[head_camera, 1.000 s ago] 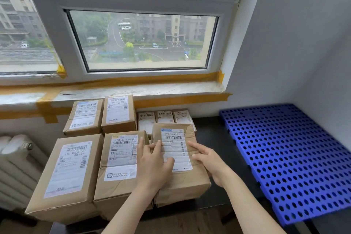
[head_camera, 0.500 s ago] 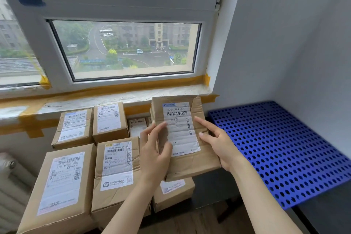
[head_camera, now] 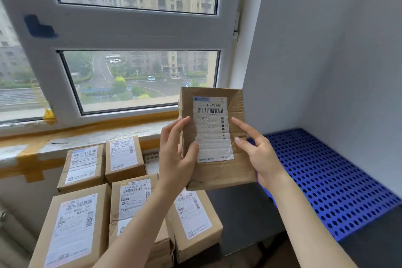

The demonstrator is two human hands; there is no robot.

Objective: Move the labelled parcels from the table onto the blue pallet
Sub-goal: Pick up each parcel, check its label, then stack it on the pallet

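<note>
Between my two hands sits the parcel (head_camera: 215, 137), held upright in the air with its label facing me. My left hand (head_camera: 176, 156) wraps its left edge, thumb on the front and fingers behind; my right hand (head_camera: 258, 154) cups the right edge low down, though its forefinger lies straight across the front. That looser right side is the risk: the cardboard looks creased and soft, so I judge it could buckle or slide out as I swing it over. Below my left wrist the other parcels (head_camera: 130, 202) crowd the table (head_camera: 243, 215), and a drop would knock them. To the right of my grip the blue pallet (head_camera: 330, 180) waits bare.
</note>
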